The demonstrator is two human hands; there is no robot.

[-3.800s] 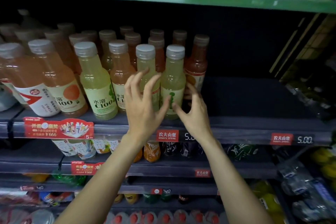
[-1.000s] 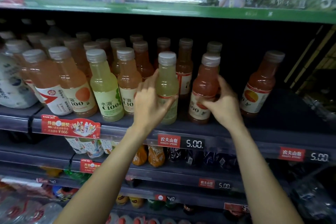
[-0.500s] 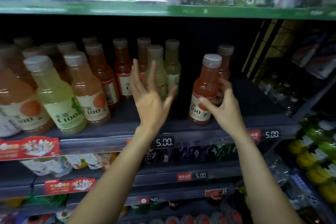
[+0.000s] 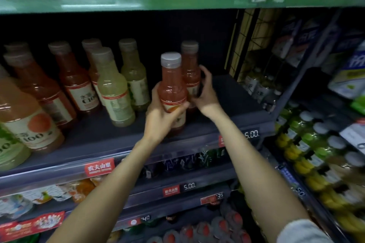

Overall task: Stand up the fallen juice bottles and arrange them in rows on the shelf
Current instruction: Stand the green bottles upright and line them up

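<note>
The left hand grips a red juice bottle upright at the shelf front; at its 1 o'clock, the right hand curls round another red bottle. At 9 o'clock stand "C100" bottles; price tags read "5.00".

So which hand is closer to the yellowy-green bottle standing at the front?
The left hand. It grips the front red juice bottle, right beside the yellow-green bottle. The right hand is farther off, curled around the rear red bottle behind it.

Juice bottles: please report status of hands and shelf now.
Left hand grips front red bottle. Right hand grips rear red bottle. Both upright. Nothing blocking.
</note>
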